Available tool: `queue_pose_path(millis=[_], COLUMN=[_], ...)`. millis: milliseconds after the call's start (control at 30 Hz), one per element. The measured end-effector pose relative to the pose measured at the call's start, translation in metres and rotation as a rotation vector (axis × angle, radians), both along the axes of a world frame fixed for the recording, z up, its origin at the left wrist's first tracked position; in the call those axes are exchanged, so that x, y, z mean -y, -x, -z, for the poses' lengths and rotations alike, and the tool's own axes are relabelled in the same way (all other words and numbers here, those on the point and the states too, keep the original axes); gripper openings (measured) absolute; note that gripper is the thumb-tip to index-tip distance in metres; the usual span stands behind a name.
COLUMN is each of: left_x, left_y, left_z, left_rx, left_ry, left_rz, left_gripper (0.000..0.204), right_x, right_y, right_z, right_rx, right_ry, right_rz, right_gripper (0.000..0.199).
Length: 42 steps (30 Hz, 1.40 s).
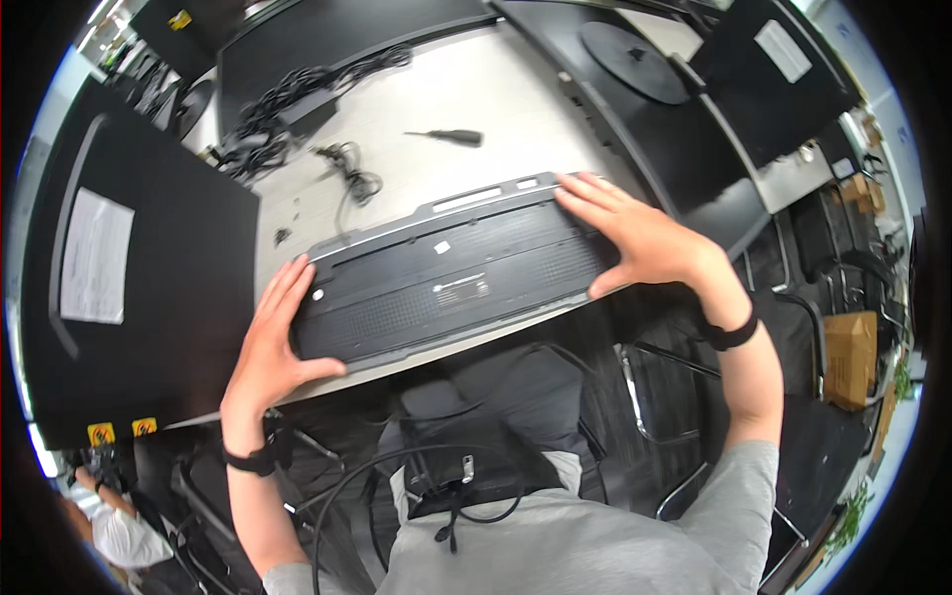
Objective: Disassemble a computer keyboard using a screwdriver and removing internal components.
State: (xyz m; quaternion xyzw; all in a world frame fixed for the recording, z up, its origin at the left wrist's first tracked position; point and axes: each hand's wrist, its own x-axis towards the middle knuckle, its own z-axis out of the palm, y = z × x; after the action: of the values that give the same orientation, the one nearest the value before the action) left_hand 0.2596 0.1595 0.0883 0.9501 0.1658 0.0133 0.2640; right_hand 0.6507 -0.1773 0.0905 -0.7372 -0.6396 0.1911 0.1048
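A long, flat black panel (426, 273) lies at the table's near edge, tilted up to the right. Perforated areas, a small printed label in the middle and a white square sticker mark its upper face, and slots run along its far rim. Its kind I cannot tell for sure; it resembles the underside of a keyboard. My left hand (275, 342) grips the left end, fingers on the far side and thumb along the near edge. At the right end my right hand (640, 238) spans it the same way. Beyond it lies a black screwdriver (456, 137).
Black cables (288, 114) with an adapter heap at the back left, and a smaller cable bundle (349, 174) lies nearer. A large black case (159, 268) stands left. A monitor (635, 119) with a round base lies right. Chairs and a cardboard box (850, 359) stand below right.
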Motion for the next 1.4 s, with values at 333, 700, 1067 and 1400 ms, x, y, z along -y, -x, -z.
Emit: queue_pose_path(millis=[333,700,1067,1400], left_x=[0.025,0.099,0.097,0.095], left_y=[-0.009,-0.118,-0.156,-0.154], left_z=[-0.003,0.003,0.000,0.006], left_rx=[0.074,0.025,-0.118,-0.074], left_ry=[-0.105,-0.164,-0.177,-0.199], left_rz=[-0.040,0.088,0.198,0.196], left_gripper=[0.134,0.128,0.138,0.137], right_x=[0.028,0.052,0.057,0.056], right_y=[0.047,0.091,0.091,0.086], right_z=[-0.012,0.049,0.066,0.071], right_rx=[0.172,0.175,0.020,-0.011], right_ry=[-0.159,-0.420,-0.413,-0.462], right_rz=[0.138,0.345,0.413,0.467], right_gripper=[0.123,0.066,0.063,0.067])
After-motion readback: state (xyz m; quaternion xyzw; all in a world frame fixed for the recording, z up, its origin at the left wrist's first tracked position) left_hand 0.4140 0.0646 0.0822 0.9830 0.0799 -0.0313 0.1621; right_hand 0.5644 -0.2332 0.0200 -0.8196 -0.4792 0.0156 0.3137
